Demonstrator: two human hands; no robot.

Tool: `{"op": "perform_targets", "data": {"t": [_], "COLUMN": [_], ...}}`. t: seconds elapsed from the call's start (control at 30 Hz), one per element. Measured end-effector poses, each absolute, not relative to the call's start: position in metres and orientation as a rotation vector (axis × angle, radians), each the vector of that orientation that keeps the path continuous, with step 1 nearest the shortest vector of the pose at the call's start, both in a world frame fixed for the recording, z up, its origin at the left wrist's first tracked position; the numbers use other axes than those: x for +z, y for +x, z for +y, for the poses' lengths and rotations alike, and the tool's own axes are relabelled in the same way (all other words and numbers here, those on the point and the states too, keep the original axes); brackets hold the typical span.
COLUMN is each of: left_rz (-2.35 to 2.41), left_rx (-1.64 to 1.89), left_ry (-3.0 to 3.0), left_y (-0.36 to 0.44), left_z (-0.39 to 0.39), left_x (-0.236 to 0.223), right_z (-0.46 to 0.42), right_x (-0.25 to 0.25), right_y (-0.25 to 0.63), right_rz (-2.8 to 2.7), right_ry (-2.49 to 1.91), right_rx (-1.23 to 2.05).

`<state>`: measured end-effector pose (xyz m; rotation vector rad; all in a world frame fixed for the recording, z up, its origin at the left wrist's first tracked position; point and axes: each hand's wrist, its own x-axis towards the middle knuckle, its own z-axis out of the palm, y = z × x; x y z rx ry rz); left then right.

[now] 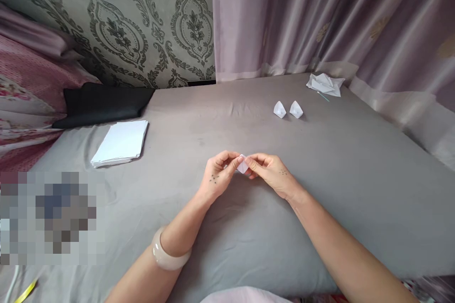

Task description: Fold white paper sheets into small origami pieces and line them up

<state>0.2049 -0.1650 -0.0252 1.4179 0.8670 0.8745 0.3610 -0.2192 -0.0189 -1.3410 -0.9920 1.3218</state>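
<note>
Between my two hands is a small piece of folded white paper [243, 166], held up near the middle of the grey surface. My left hand [221, 173] pinches its left side between thumb and fingers. My right hand [272, 173] grips the right side in the same way, thumb on top. The fingertips cover part of the paper. Beyond my right hand stand two small folded paper shapes, a left one [280, 110] and a right one [296, 110], side by side with a narrow gap.
A stack of white paper [121, 142] lies at the left, with a black folded item [106, 104] behind it. Several folded papers [325, 84] are heaped at the far right beside a thin blue stick [323, 96]. A yellow strip [26, 291] lies at the near left. Curtains [284, 19] border the back.
</note>
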Motion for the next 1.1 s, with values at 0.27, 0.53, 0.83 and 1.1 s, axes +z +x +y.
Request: {"op": "perform_targets", "data": {"t": [0.27, 0.53, 0.83, 1.1], "left_rz": [0.847, 0.766, 0.806, 0.903], "left_rx": [0.762, 0.824, 0.710, 0.605], "left_ry": [1.470, 1.424, 1.149, 0.915], "left_y": [0.205, 0.209, 0.210, 0.205], "left_z": [-0.168, -0.172, -0.165, -0.157], "left_x": [-0.020, -0.017, -0.021, -0.026], "right_z": [-0.220, -0.224, -0.222, -0.224], "right_x": [-0.021, -0.015, -0.022, -0.030], "right_y": [0.357, 0.347, 0.352, 0.354], "right_rz": [-1.149, -1.094, -1.109, -1.532], "right_ry": [-1.419, -1.318, -1.441, -1.409], "right_rx": [1.176, 1.485, 1.419, 0.571]}}
